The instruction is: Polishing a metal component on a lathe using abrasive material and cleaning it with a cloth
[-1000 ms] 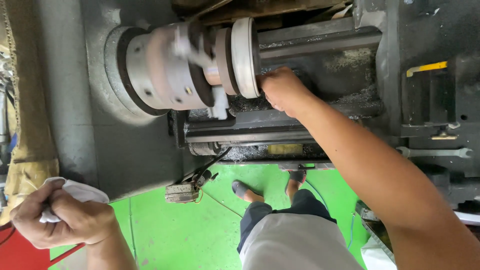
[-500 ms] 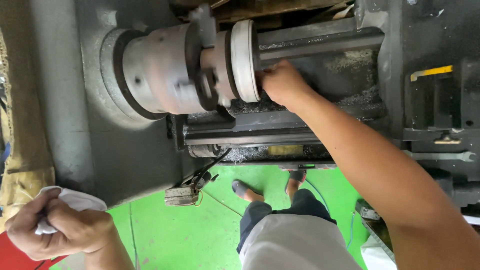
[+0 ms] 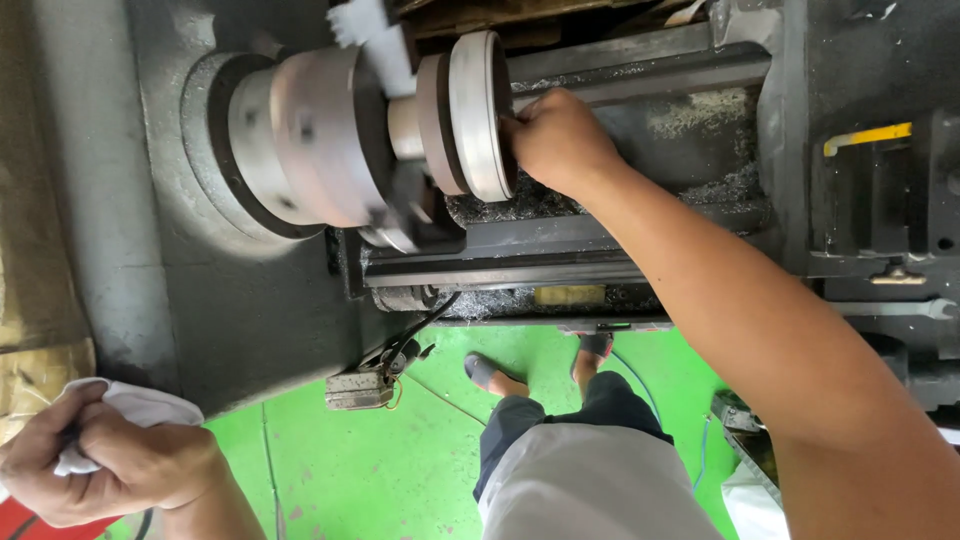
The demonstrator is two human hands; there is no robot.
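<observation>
Floor: bright green paint (image 3: 350, 460) under my feet, scuffed, with thin cables trailing across it.
Machine body: dark grey metal casing (image 3: 150, 200) fills the left and far side in front of me.
Bed: black rails (image 3: 520, 262) run to the right, dusted with metal chips.
Foot switch: small box (image 3: 358, 388) on the floor, I think a pedal.
Light: even daylight, soft shadows.

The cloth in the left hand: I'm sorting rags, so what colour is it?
White, seen in the head view, bunched in the left hand.
</observation>
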